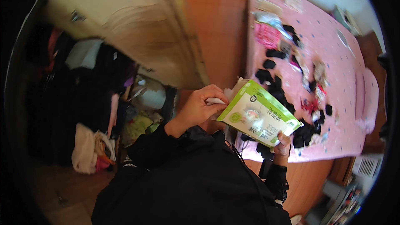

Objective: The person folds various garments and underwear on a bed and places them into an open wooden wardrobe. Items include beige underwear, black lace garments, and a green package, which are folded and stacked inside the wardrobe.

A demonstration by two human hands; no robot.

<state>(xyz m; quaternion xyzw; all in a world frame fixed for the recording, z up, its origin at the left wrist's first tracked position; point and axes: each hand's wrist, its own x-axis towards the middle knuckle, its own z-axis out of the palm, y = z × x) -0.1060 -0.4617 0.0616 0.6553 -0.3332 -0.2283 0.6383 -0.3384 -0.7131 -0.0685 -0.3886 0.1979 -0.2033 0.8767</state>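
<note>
A green and white cardboard box (254, 115), bearing writing, is tilted in front of my chest. My right hand (282, 145) grips its lower right corner, with the thumb on the printed face. At the box's left end, my left hand (204, 104) pinches a thin white item (215, 101) between thumb and fingers. What this item is, I cannot tell. Some pale, translucent material shows between that hand and the box's end. Beyond the box, black clothing items lie scattered on a pink bedsheet (337, 78).
An open wooden wardrobe door (140, 31) stands at the upper left. Dark clothes (62, 109) hang in the wardrobe, with a white folded cloth (83, 150) lower down. A pink patterned bag (267, 35) and a hand mirror (343, 38) lie on the bed. Wooden floor (215, 31) runs between door and bed.
</note>
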